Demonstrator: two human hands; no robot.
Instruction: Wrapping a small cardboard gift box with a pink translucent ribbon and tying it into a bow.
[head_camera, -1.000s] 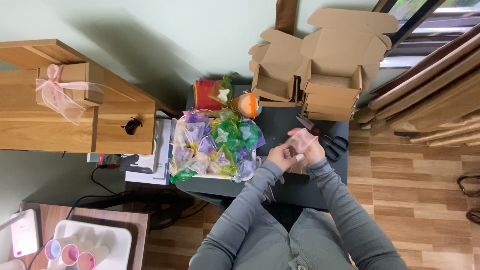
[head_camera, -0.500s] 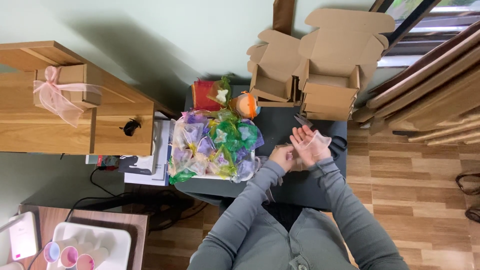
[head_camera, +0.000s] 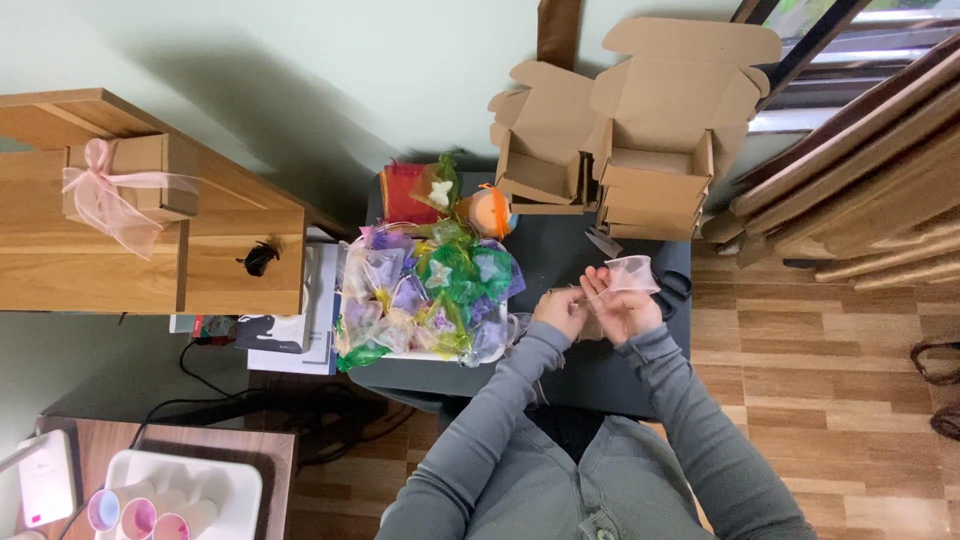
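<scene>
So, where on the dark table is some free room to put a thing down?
The dark table is bare between the pile of coloured mesh bags and the hands, up to the cardboard boxes. Another bare strip lies near the front edge, under the arms. The left half is crowded.
</scene>
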